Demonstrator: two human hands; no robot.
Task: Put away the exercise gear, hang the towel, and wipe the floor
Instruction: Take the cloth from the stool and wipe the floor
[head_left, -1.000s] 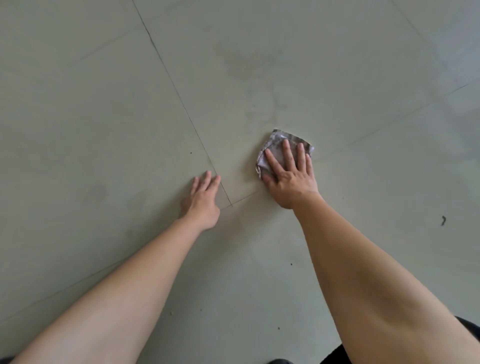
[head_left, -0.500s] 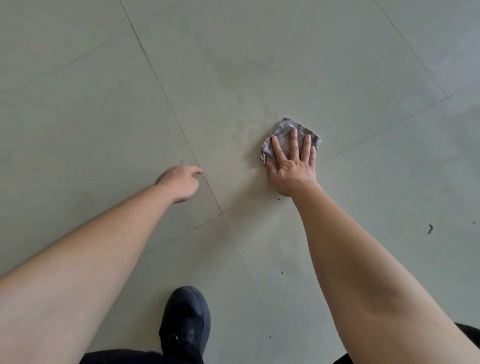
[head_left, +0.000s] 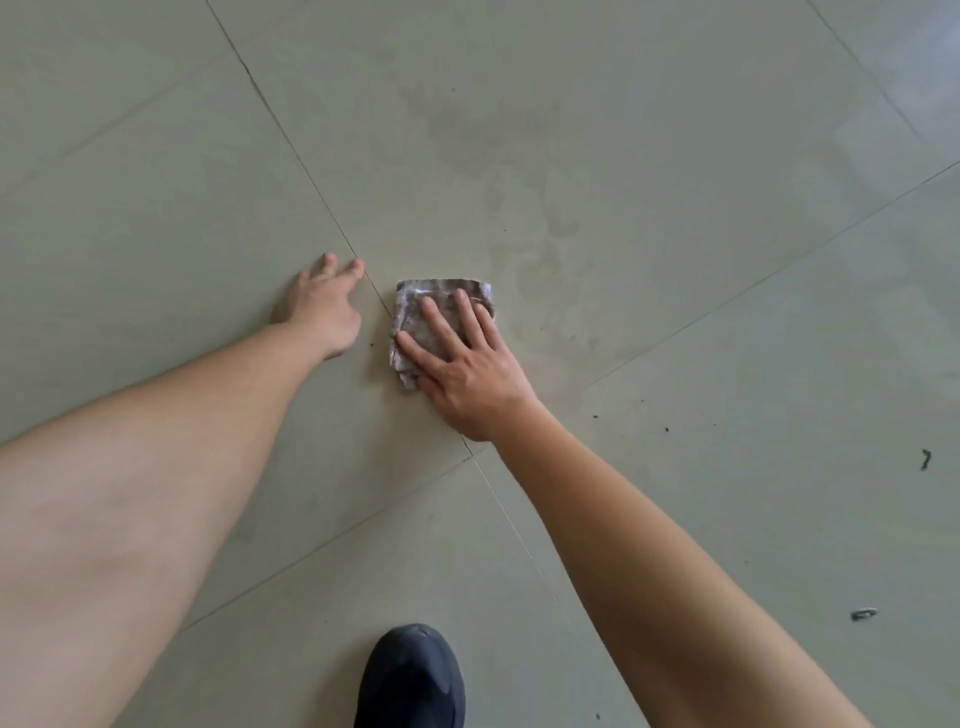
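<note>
The right hand (head_left: 467, 376) lies flat, fingers straight, pressing a folded grey cloth (head_left: 415, 291) onto the tiled floor (head_left: 675, 312), just right of a tile seam. The left hand (head_left: 324, 309) rests flat and spread just left of it. A dark shoe (head_left: 410, 680) stands nearer.

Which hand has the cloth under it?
The right hand, fingers spread flat on the grey cloth. The left hand rests on the bare floor beside it, touching no cloth.
</note>
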